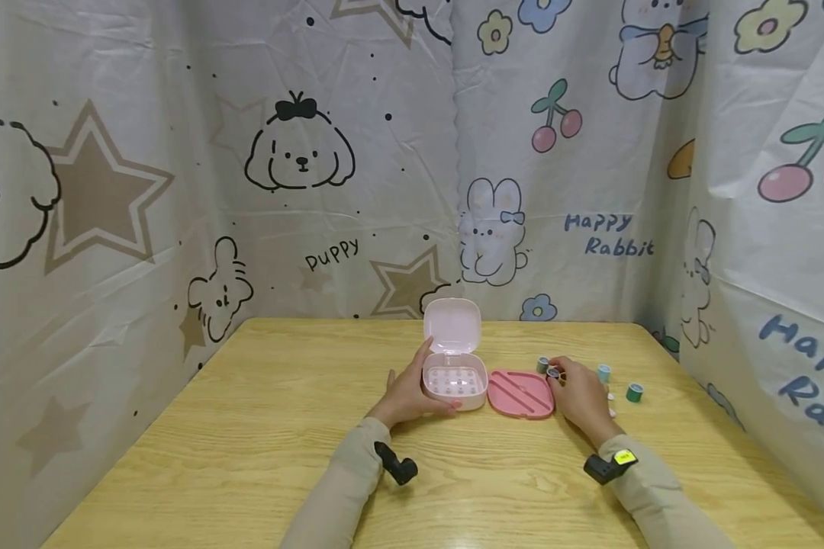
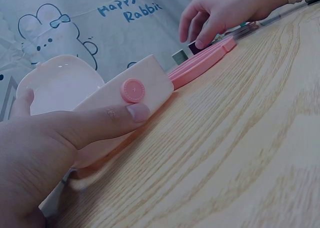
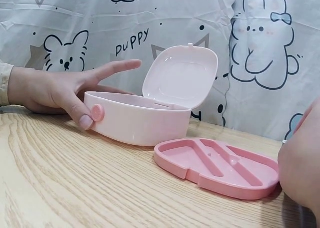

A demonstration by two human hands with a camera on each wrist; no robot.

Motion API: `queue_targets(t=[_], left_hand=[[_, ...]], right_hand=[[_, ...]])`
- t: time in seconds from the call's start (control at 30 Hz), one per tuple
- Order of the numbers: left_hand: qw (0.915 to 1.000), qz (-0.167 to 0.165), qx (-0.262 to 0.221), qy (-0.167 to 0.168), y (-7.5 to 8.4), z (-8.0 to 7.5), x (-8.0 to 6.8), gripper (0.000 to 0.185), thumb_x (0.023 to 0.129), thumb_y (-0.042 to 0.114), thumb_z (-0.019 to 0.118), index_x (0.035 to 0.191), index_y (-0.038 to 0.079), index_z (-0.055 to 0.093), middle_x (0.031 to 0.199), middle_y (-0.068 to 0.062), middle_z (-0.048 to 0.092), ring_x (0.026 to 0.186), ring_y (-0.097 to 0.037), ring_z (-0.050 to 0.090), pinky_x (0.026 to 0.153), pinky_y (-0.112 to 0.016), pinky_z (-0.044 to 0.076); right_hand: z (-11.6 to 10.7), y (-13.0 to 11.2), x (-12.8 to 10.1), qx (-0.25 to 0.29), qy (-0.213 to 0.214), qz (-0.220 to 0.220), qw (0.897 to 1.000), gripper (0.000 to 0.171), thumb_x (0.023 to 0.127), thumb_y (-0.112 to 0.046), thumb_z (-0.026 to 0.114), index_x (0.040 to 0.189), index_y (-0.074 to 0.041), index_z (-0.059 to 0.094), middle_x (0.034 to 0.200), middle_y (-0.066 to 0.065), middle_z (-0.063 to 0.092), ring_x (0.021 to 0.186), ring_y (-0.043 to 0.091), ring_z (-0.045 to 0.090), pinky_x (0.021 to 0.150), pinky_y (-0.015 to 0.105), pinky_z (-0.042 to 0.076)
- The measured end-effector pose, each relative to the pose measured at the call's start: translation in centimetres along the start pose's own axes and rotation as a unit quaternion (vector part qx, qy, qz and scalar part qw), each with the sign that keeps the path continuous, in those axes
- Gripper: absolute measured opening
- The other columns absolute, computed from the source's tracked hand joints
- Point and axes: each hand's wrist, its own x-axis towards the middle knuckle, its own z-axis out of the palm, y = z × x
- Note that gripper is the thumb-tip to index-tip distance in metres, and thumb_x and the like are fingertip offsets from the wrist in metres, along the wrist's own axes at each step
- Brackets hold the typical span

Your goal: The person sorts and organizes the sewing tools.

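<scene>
A pale pink sewing-kit-style box (image 1: 479, 390) stands on the table with its hinged lid (image 1: 452, 324) raised. My left hand (image 1: 407, 393) holds it from the left side, the thumb on the front near a round pink button (image 3: 97, 112). Right of the box lies a darker pink tray insert (image 3: 235, 191) with slanted dividers. Beyond the tray's right edge, my right hand (image 1: 582, 393) pinches a small dark thread spool (image 1: 553, 374) between thumb and fingers. Another greyish-green spool (image 1: 542, 364) stands close by. In the right wrist view, the right hand's fingers are mostly cut off.
A light blue spool (image 1: 603, 372) and a green spool (image 1: 634, 393) stand right of the right hand. Small white pieces (image 1: 612, 406) lie partly hidden beside that hand. The wooden table (image 1: 281, 427) ends at a printed cloth backdrop (image 1: 357, 198).
</scene>
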Motion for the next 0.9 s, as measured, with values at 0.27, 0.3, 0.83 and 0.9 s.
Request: queue_targets(t=[0.27, 0.3, 0.83, 0.9], left_hand=[[1.0000, 0.005, -0.003, 0.001, 0.08, -0.15, 0.04, 0.141, 0.063, 0.048, 0.100, 0.167, 0.034, 0.005, 0.164, -0.008, 0.036, 0.149, -0.033, 0.034, 0.116, -0.069, -0.007], [1.0000, 0.006, -0.004, 0.002, 0.12, -0.16, -0.01, 0.141, 0.063, 0.047, 0.100, 0.168, 0.033, 0.006, 0.164, -0.008, 0.036, 0.148, -0.033, 0.034, 0.116, -0.070, -0.007], [1.0000, -0.002, -0.003, 0.005, -0.17, 0.05, -0.02, 0.140, 0.063, 0.047, 0.100, 0.167, 0.033, 0.008, 0.165, -0.005, 0.034, 0.150, -0.032, 0.032, 0.117, -0.068, -0.008], [1.0000, -0.004, -0.003, 0.004, -0.14, 0.01, -0.02, 0.139, 0.063, 0.047, 0.100, 0.167, 0.033, 0.008, 0.166, -0.005, 0.034, 0.150, -0.032, 0.032, 0.117, -0.068, -0.008]], right_hand=[[0.25, 0.25, 0.26, 0.001, -0.008, 0.001, 1.000, 0.029, 0.098, -0.008, 0.067, 0.126, 0.001, 0.067, 0.118, 0.024, 0.068, 0.110, 0.044, 0.064, 0.088, 0.063, 0.048], [0.24, 0.22, 0.27, 0.002, -0.009, 0.001, 1.000, 0.028, 0.098, -0.007, 0.067, 0.125, 0.001, 0.067, 0.118, 0.025, 0.068, 0.110, 0.045, 0.064, 0.089, 0.063, 0.049], [0.25, -0.12, 0.11, -0.005, 0.007, 0.006, 1.000, 0.027, 0.098, -0.007, 0.065, 0.124, 0.003, 0.069, 0.115, 0.025, 0.067, 0.111, 0.044, 0.063, 0.091, 0.062, 0.050], [0.20, -0.18, 0.12, -0.005, 0.010, 0.007, 1.000, 0.027, 0.098, -0.007, 0.065, 0.124, 0.003, 0.069, 0.115, 0.025, 0.067, 0.110, 0.044, 0.063, 0.091, 0.062, 0.050]])
